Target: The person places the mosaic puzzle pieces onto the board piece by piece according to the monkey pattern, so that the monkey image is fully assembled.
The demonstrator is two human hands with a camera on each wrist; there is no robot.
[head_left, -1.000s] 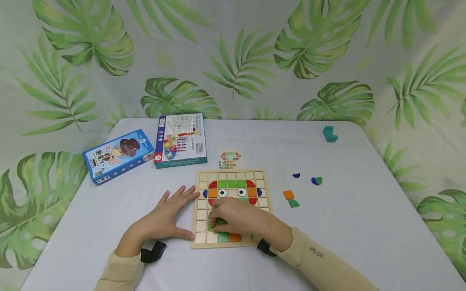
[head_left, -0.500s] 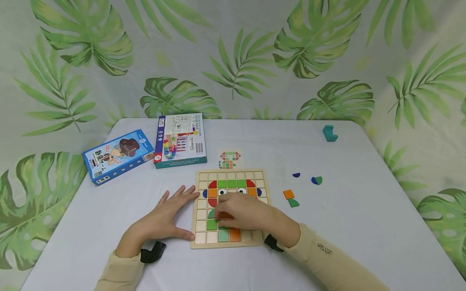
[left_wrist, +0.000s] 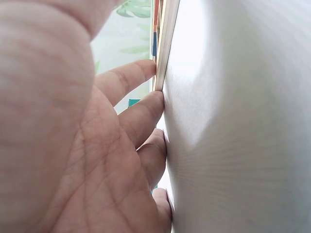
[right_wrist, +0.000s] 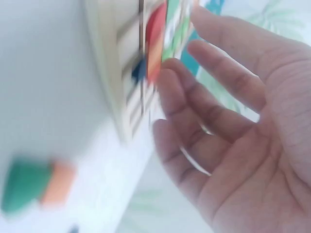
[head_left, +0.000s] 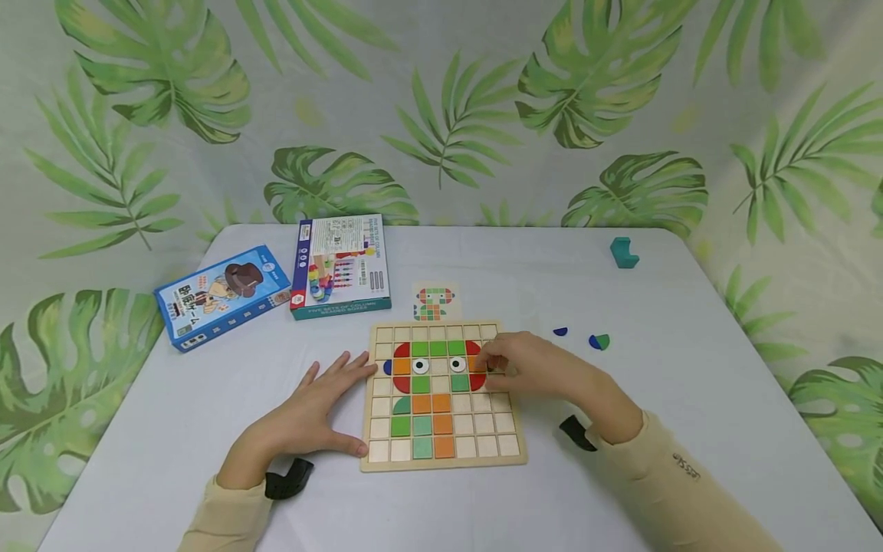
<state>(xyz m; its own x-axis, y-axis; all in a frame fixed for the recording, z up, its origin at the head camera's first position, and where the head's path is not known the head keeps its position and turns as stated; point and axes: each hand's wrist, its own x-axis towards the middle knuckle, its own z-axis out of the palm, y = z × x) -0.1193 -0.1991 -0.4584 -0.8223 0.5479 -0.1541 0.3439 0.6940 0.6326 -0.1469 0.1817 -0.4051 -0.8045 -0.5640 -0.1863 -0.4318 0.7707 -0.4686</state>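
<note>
The wooden grid board [head_left: 513, 452] lies on the table, with red, green, orange and blue tiles and two eye discs forming a face and body. My left hand [head_left: 313, 414] is spread flat beside it; thumb and a fingertip touch the board's left edge. Over the right edge hovers my right hand [head_left: 534, 368], its fingers loosely bent with nothing between them in the right wrist view. It hides the face's right side in the head view. An orange square tile [right_wrist: 59, 182] and a green quarter-round tile [right_wrist: 26, 184] lie right of the board, hidden in the head view.
A small pattern card [head_left: 436, 302] lies behind the board. Two boxes, one blue [head_left: 224, 299] and one white and teal [head_left: 341, 264], sit back left. Further right are a blue half-round tile [head_left: 560, 332], a blue-green pair [head_left: 599, 342] and a teal block [head_left: 624, 253].
My right hand has moved right and up, from the lower middle of the board to its right edge, uncovering orange and green tiles in the lower rows. The left hand has stayed put.
</note>
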